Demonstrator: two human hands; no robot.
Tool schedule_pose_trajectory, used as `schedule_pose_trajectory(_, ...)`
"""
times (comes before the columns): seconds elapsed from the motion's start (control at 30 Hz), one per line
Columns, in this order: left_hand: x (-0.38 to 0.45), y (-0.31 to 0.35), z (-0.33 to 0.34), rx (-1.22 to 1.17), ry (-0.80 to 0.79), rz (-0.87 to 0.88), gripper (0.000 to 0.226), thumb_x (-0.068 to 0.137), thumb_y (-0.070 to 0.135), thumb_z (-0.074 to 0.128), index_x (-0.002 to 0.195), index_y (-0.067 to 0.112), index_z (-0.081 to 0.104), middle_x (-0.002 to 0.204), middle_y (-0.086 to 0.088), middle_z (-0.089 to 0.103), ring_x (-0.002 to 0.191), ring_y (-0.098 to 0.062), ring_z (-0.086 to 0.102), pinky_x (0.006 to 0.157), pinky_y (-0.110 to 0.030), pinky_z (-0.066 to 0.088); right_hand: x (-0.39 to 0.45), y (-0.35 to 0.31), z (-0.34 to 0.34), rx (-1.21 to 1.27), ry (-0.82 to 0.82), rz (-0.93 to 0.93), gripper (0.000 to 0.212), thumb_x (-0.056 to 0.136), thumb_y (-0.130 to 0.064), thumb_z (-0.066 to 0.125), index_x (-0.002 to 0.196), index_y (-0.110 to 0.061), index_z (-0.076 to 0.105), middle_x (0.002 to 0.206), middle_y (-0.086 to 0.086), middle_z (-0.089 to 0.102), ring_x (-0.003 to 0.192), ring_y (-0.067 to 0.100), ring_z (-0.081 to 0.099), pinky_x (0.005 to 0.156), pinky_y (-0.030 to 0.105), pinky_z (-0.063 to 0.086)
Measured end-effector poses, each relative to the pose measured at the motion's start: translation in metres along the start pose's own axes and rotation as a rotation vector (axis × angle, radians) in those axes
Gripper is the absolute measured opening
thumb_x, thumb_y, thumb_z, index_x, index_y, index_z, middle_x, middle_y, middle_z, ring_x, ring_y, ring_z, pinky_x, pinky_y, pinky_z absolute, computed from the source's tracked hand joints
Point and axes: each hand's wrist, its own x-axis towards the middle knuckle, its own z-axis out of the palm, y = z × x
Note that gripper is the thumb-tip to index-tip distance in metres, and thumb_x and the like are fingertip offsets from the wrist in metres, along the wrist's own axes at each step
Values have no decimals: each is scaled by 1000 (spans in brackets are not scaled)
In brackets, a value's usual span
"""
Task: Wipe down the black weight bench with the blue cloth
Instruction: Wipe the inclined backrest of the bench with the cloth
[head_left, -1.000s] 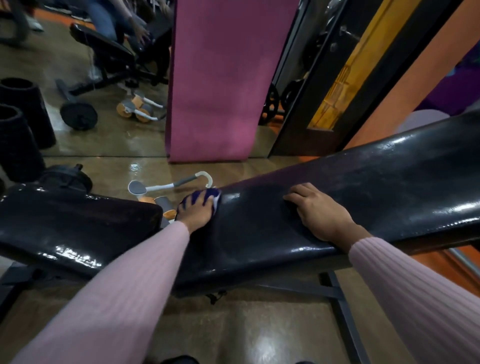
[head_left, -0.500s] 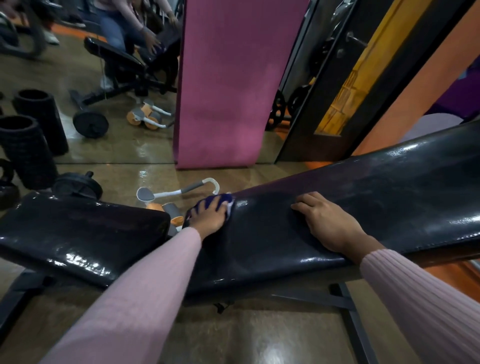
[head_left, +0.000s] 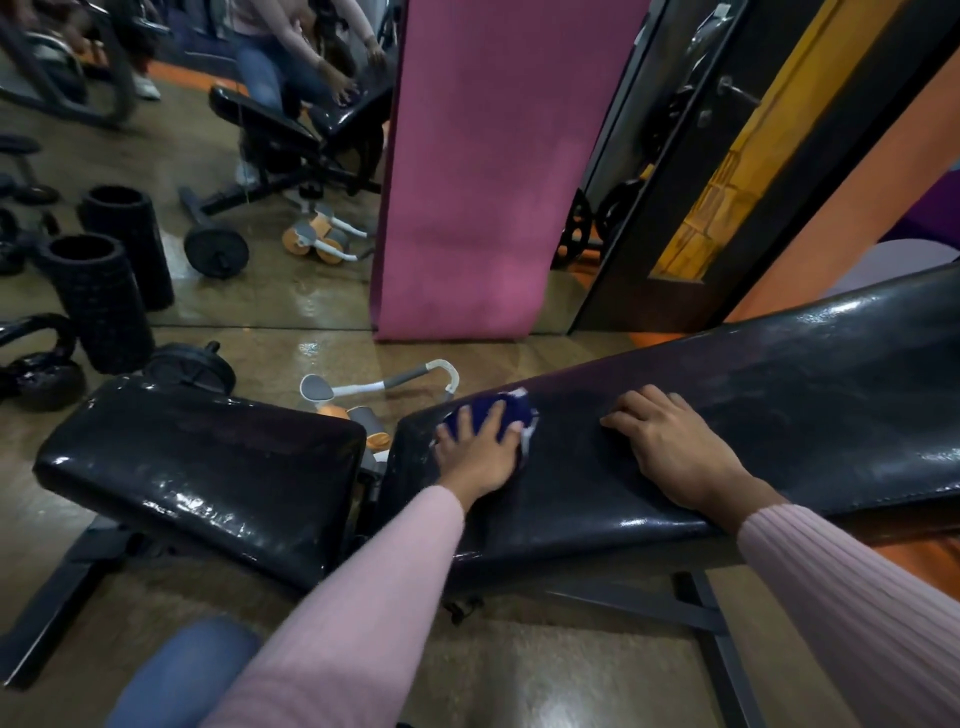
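A gym floor (head_left: 270, 353) backs the black bench (head_left: 779, 415). Left hand (head_left: 480, 452) presses the blue cloth (head_left: 493, 415) flat with spread fingers; right hand (head_left: 675, 447), fingers loosely bent, braces the pad, probably for steadiness.

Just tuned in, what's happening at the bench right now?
A person is wiping the black weight bench. Their left hand presses the blue cloth flat on the lower end of the inclined back pad, near the gap to the seat pad. Their right hand rests open on the pad, bracing.
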Motion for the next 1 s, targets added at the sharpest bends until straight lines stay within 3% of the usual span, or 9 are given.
schedule_pose_trajectory(0.13, -25, -55, -1, -82, 34, -248, 58, 93, 63, 15, 147, 49, 0, 162, 0, -8, 146, -41, -7, 119, -53, 2, 1, 0, 0, -17, 8, 14, 32, 85, -15, 62, 116, -18, 66, 107, 0, 57, 96, 21, 49, 79, 34, 43)
schedule_pose_trajectory(0.27, -63, -17, 27, 35, 76, -74, 57, 95, 60, 14, 148, 48, -2, 161, -1, -13, 145, -43, -12, 117, -54, -4, 0, -2, 0, -38, -14, 14, 32, 84, -15, 62, 116, -19, 66, 103, 1, 56, 92, 21, 49, 76, 33, 43)
schedule_pose_trajectory(0.37, -64, 20, 33, 48, 57, 69, 57, 94, 61, 16, 147, 49, -1, 161, -1, -16, 145, -41, -16, 116, -52, -7, 1, -5, -5, -20, -81, 4, 35, 90, -18, 54, 124, -22, 58, 113, 0, 54, 100, 20, 49, 85, 33, 42)
schedule_pose_trajectory(0.47, -42, 14, 19, 10, 38, 44, 57, 93, 63, 17, 147, 50, 2, 161, 0, -13, 145, -40, -14, 118, -52, -5, 5, -10, -9, 44, -157, 15, 33, 94, -18, 43, 126, -24, 50, 121, 0, 47, 105, 20, 46, 90, 33, 39)
schedule_pose_trajectory(0.6, -36, -28, 2, -46, 11, -136, 58, 94, 62, 16, 147, 49, -1, 162, -2, -12, 146, -42, -11, 119, -54, -1, 15, -18, -6, 115, -212, 107, 32, 93, -13, 43, 121, -25, 48, 119, 1, 47, 102, 23, 47, 86, 36, 38)
schedule_pose_trajectory(0.7, -67, -30, 17, -2, 32, -138, 56, 95, 59, 12, 147, 47, -6, 161, -4, -16, 145, -42, -14, 117, -54, -3, 15, -21, 1, 113, -156, 151, 31, 91, -13, 46, 119, -24, 51, 114, 1, 49, 100, 24, 48, 83, 36, 36)
schedule_pose_trajectory(0.8, -91, 4, 35, 89, 38, -7, 57, 96, 57, 12, 148, 45, -9, 160, -6, -20, 144, -43, -18, 116, -54, -7, 7, -27, 2, 110, -18, 139, 18, 87, -16, 57, 105, -18, 59, 101, 2, 52, 91, 24, 53, 76, 37, 45)
schedule_pose_trajectory(0.9, -75, 22, 31, 75, 1, 65, 57, 95, 60, 14, 146, 49, -8, 159, -3, -22, 144, -41, -21, 116, -53, -9, 5, -30, 4, 9, 129, 36, 15, 77, -14, 70, 89, -14, 61, 85, 4, 55, 75, 24, 54, 63, 37, 45)
schedule_pose_trajectory(1.0, -55, -7, 18, 45, -18, 18, 59, 93, 64, 15, 146, 50, -6, 160, -1, -18, 145, -38, -17, 118, -52, -6, 4, -31, 6, -47, 193, 11, 14, 76, -15, 71, 86, -13, 60, 82, 5, 54, 72, 25, 52, 60, 37, 42)
